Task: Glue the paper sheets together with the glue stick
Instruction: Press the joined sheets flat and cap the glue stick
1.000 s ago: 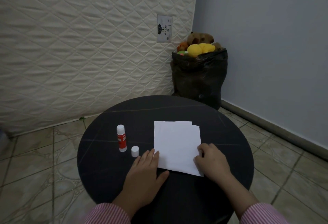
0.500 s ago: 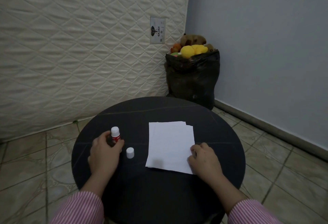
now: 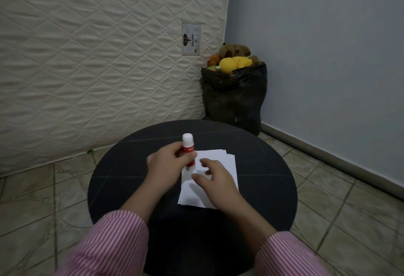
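White paper sheets lie stacked on the round black counter, their far edges slightly staggered. Your left hand is wrapped around the red-and-white glue stick, holding it upright but tilted above the left edge of the sheets, its white top pointing away from you. Your right hand hovers over the sheets with fingers spread and loose, holding nothing; whether it touches the paper, you cannot tell. Striped pink sleeves cover both forearms. Beyond the counter, a black bag of plush toys stands in the corner beside a quilted mattress.
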